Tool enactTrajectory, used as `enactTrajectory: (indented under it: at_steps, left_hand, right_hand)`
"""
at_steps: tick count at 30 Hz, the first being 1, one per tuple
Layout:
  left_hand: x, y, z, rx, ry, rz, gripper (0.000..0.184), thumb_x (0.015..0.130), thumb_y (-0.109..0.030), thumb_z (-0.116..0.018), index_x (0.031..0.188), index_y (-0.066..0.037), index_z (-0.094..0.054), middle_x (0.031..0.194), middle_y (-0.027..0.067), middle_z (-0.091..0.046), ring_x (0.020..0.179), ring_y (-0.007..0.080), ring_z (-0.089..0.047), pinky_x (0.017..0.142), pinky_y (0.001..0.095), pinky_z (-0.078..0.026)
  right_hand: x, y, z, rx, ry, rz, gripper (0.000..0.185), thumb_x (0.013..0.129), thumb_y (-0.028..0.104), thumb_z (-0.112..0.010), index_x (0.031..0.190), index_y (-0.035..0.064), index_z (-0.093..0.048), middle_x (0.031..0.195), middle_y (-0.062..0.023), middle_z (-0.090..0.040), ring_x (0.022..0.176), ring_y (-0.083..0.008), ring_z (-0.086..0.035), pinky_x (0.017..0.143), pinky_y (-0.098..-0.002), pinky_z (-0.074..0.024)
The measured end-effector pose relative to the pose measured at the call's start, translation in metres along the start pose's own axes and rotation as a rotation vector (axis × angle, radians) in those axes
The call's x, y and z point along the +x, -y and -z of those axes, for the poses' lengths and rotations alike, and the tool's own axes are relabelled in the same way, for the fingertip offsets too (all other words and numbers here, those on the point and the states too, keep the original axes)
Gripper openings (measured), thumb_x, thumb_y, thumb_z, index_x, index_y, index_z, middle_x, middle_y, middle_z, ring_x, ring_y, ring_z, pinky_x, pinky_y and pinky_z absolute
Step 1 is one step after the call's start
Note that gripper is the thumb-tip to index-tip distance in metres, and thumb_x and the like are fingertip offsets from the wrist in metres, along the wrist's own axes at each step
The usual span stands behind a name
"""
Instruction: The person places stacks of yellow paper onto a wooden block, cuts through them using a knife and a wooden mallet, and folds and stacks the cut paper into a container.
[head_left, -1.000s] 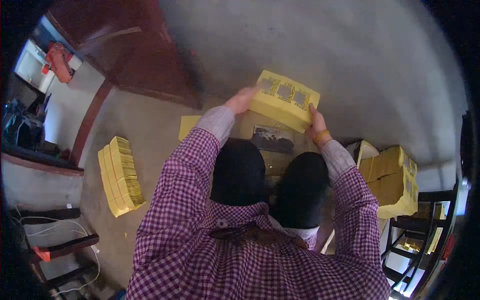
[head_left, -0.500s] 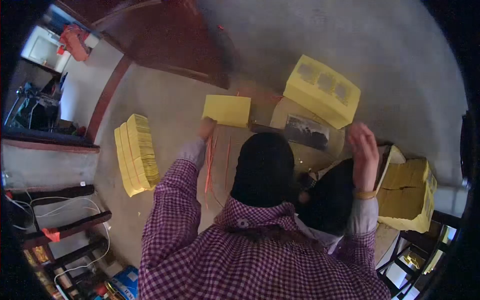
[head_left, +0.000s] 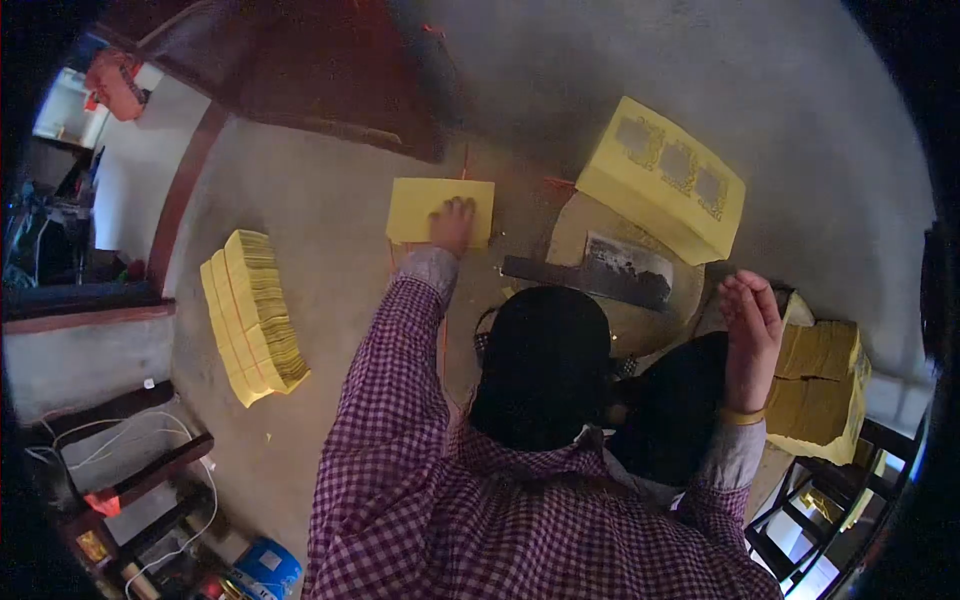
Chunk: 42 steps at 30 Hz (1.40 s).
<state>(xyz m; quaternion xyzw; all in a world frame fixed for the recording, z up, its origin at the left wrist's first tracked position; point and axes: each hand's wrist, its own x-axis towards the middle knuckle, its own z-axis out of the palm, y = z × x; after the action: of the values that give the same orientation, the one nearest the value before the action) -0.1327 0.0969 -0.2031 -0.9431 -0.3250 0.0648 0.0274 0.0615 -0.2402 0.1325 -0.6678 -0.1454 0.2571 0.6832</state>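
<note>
My left hand (head_left: 453, 226) lies with its fingers spread on a flat yellow paper stack (head_left: 408, 208) on the floor. Red string (head_left: 465, 160) shows beyond the stack's far edge. My right hand (head_left: 752, 312) is raised, holding nothing that I can see, its fingers loosely curled and partly apart. Below the near corner of a large yellow block (head_left: 655, 185) with three patterned panels, that hand hangs in the air. A dark broad-bladed cleaver (head_left: 625, 272) lies on a rounded tan board (head_left: 575, 225) between the hands, its handle pointing left.
At the left stands a thick yellow paper bundle (head_left: 250, 320) tied with red string. An open yellow-sided package (head_left: 820, 385) of brown stacks is at the right. Dark wooden frames (head_left: 130, 470) with white cord, a blue container (head_left: 268, 568) and a dark red panel (head_left: 320, 80) surround the floor.
My left hand has moved from the stack's near-left corner onto its top. The right hand stays raised, a little lower. The whole view has shifted, and more of the cleaver shows.
</note>
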Motion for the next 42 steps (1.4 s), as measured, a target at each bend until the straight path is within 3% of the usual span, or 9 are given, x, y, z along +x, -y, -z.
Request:
enactTrajectory:
  at_steps: [11, 17, 23, 28, 33, 35, 38, 40, 42]
  left_hand:
    - [0.0, 0.033, 0.042, -0.403, 0.219, -0.138, 0.058, 0.069, -0.022, -0.068, 0.12, -0.004, -0.048, 0.122, 0.0141, -0.047, 0.115, 0.0334, -0.043, 0.094, 0.0409, -0.039]
    - [-0.009, 0.041, 0.019, -0.478, 0.024, -0.176, 0.045, 0.076, -0.016, -0.06, 0.117, -0.003, -0.05, 0.114, 0.0209, -0.053, 0.105, 0.0341, -0.05, 0.091, 0.04, -0.04]
    - [-0.006, 0.076, 0.064, -0.876, -0.29, 0.146, 0.04, 0.081, -0.019, -0.055, 0.116, -0.002, -0.048, 0.097, 0.0181, -0.061, 0.085, 0.03, -0.06, 0.074, 0.0392, -0.047]
    - [-0.058, 0.078, 0.248, -1.303, -0.391, 0.09, 0.036, 0.083, -0.019, -0.053, 0.113, 0.0, -0.049, 0.098, 0.0111, -0.061, 0.087, 0.0196, -0.058, 0.076, 0.0331, -0.046]
    - [-0.085, 0.032, 0.373, -1.819, -0.427, -0.034, 0.031, 0.087, -0.02, -0.046, 0.109, 0.001, -0.05, 0.101, 0.0077, -0.058, 0.092, 0.0164, -0.056, 0.08, 0.0296, -0.045]
    - [-0.092, 0.003, 0.395, -2.058, -0.338, -0.188, 0.032, 0.088, -0.019, -0.044, 0.112, 0.001, -0.048, 0.106, 0.0079, -0.056, 0.095, 0.0176, -0.055, 0.079, 0.0318, -0.046]
    - [-0.103, -0.048, 0.4, -2.586, -0.068, -0.077, 0.034, 0.087, -0.015, -0.042, 0.117, 0.001, -0.044, 0.115, 0.009, -0.052, 0.102, 0.0196, -0.052, 0.086, 0.0337, -0.044]
    - [-0.097, -0.077, 0.367, -2.597, -0.049, -0.166, 0.038, 0.086, -0.016, -0.045, 0.12, 0.0, -0.042, 0.117, 0.0093, -0.051, 0.105, 0.0205, -0.051, 0.091, 0.0356, -0.041]
    - [-0.097, -0.088, 0.352, -2.608, -0.012, -0.241, 0.041, 0.085, -0.018, -0.048, 0.123, -0.001, -0.04, 0.119, 0.0096, -0.051, 0.109, 0.0214, -0.05, 0.096, 0.0375, -0.038]
  right_hand:
    - [-0.003, 0.001, 0.002, 0.014, 0.032, 0.003, 0.019, 0.091, 0.013, -0.048, 0.105, 0.0025, -0.053, 0.097, -0.0056, -0.058, 0.09, -0.013, -0.055, 0.08, -0.024, -0.0429]
    - [-0.003, 0.001, 0.004, 0.019, 0.011, 0.011, 0.018, 0.091, 0.013, -0.048, 0.104, 0.0027, -0.054, 0.096, -0.0049, -0.058, 0.09, -0.0131, -0.055, 0.08, -0.0246, -0.0431]
    - [-0.004, 0.0, 0.009, -0.145, 0.003, 0.157, 0.015, 0.09, 0.011, -0.048, 0.101, 0.0033, -0.055, 0.095, -0.0047, -0.059, 0.089, -0.0125, -0.055, 0.08, -0.0245, -0.043]
    - [-0.013, 0.021, -0.021, -0.235, 0.119, 0.293, 0.014, 0.089, 0.008, -0.049, 0.099, 0.0022, -0.056, 0.096, -0.0045, -0.059, 0.092, -0.0124, -0.056, 0.08, -0.0244, -0.0432]
    - [0.003, 0.025, -0.053, -0.037, 0.288, 0.282, 0.046, 0.091, 0.039, -0.044, 0.118, 0.0023, -0.047, 0.114, -0.0116, -0.054, 0.108, -0.0212, -0.05, 0.093, -0.0331, -0.0369]
    - [0.008, 0.008, -0.052, 0.476, 0.598, -0.107, 0.076, 0.084, 0.063, -0.034, 0.127, 0.0004, -0.037, 0.125, -0.0157, -0.046, 0.117, -0.025, -0.043, 0.099, -0.0377, -0.0307]
    - [-0.037, 0.013, -0.06, 0.926, 0.586, -0.234, 0.091, 0.078, 0.074, -0.025, 0.131, -0.0003, -0.032, 0.13, -0.0168, -0.041, 0.118, -0.0264, -0.042, 0.101, -0.0397, -0.0287]
    - [-0.051, 0.019, -0.06, 1.051, 0.61, -0.162, 0.075, 0.084, 0.06, -0.041, 0.13, 0.0012, -0.032, 0.128, -0.0144, -0.044, 0.115, -0.0239, -0.044, 0.098, -0.0378, -0.0335]
    - [-0.048, -0.002, -0.051, 0.449, 0.25, 0.002, 0.056, 0.085, 0.029, -0.059, 0.128, 0.0021, -0.036, 0.123, -0.0112, -0.048, 0.11, -0.0207, -0.049, 0.092, -0.0347, -0.0404]
